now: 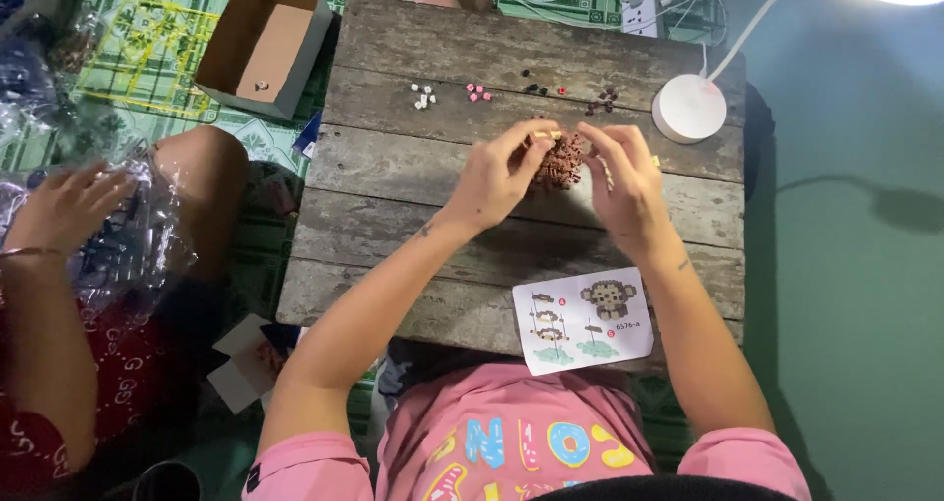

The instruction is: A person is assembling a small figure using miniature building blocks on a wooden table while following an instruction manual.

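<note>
On weathered plank table [413, 216], both hands [565, 176] closed around brown brick model [562, 161], lamp base [689, 108] nearby.

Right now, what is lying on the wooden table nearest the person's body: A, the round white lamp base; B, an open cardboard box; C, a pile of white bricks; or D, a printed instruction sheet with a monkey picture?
D: the instruction sheet lies at the near edge of the wooden table, closer in than the left hand and right hand, which hold the small brown brick model.
</note>
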